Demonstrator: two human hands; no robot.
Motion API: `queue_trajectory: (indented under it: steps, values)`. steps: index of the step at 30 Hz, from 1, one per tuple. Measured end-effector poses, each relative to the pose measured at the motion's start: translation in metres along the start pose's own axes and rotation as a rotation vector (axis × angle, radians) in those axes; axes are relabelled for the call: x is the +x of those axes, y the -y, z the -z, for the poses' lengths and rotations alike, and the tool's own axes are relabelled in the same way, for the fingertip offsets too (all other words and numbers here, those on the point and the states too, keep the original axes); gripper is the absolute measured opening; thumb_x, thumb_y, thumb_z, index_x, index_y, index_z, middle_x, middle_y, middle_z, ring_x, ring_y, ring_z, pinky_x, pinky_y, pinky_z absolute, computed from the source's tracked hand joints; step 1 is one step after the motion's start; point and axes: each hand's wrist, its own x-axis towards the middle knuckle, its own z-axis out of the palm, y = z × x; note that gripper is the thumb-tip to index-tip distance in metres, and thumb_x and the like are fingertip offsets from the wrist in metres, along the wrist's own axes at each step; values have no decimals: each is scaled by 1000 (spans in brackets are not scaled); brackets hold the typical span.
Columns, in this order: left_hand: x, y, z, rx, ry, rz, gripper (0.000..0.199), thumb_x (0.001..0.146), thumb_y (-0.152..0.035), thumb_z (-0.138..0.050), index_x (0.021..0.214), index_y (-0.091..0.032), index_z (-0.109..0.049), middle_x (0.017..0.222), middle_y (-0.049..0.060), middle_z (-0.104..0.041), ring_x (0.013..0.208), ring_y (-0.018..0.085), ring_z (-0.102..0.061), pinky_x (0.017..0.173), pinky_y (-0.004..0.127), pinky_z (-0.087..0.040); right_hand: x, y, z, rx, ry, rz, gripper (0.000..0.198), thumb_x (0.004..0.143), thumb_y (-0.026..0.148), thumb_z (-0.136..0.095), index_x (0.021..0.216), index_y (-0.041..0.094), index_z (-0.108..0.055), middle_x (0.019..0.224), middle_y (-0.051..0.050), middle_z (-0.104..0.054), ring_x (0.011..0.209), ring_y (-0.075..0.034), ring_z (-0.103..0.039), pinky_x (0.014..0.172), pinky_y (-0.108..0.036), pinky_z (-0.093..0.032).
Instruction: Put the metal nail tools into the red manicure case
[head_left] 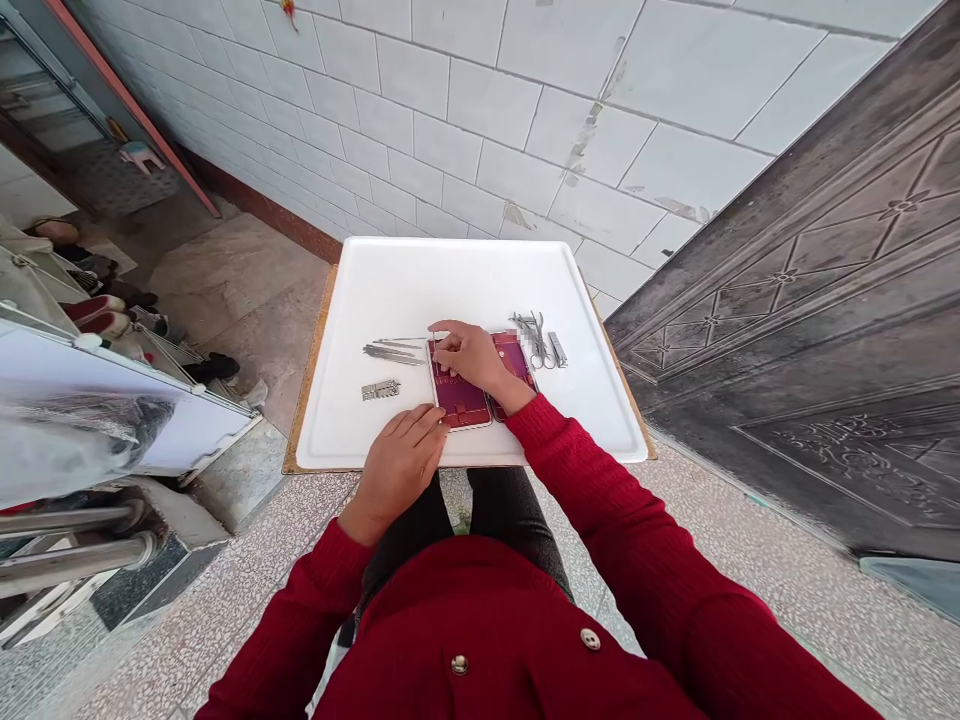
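An opened red and purple manicure case (pixel 461 405) lies on a white tray (pixel 450 275). Over the upper part of its left half is my right hand (pixel 471 358), thumb and fingers pinched around a slim metal manicure tool (pixel 435 350), partly hidden. My left hand (pixel 405 450) lies with fingers extended, their tips touching the case's lower left corner. Left of the case are several thin metal tools (pixel 394 352) and a nail clipper (pixel 380 390). To its right lie small scissors (pixel 541 350), other metal pieces and another nail clipper (pixel 558 350).
The tray rests on a board (pixel 309 385) whose brown edges stick out. A tiled wall (pixel 465 100) stands behind it, and a dark carved door (pixel 795 330) is on the right. Shoes (pixel 97 315) and a white cabinet (pixel 150 410) are on the left.
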Motion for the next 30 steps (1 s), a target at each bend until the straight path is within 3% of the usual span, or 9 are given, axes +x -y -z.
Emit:
queue_trajectory:
  steps: [5,12,18,24,30]
  values:
    - [0,0,-1,-21,26,16,26,107,-18,-50,121,-22,-72,132,11,-75,130,27,-67,108,48,-57,1,1,1,-83,-4,26,46,81,9,-61,125,16,-72,81,3,-75,63,-10,-63,70,-22,-53]
    - [1,-1,-1,-3,6,-2,25,107,-18,-50,120,-20,-70,131,11,-75,129,27,-68,109,47,-56,5,-6,1,-60,1,46,44,84,9,-63,126,14,-72,82,1,-75,66,-10,-64,67,-22,-53]
    - [3,-1,0,34,-51,-53,23,106,-17,-51,120,-18,-69,130,11,-76,125,27,-69,107,46,-57,8,-12,0,-93,-31,111,33,86,8,-62,114,17,-78,84,0,-78,69,-13,-66,74,-27,-56]
    - [4,-2,1,39,-74,-62,22,105,-15,-52,119,-18,-69,128,12,-76,122,28,-71,103,46,-58,6,-10,-3,-181,-101,151,38,93,2,-49,106,18,-81,102,-4,-80,92,-16,-73,93,-31,-57]
    - [4,-2,0,50,-79,-63,21,105,-15,-52,118,-17,-69,127,12,-77,122,28,-71,103,46,-59,3,-6,-5,-324,-111,175,42,93,0,-46,104,19,-81,106,-4,-80,100,-18,-72,96,-31,-56]
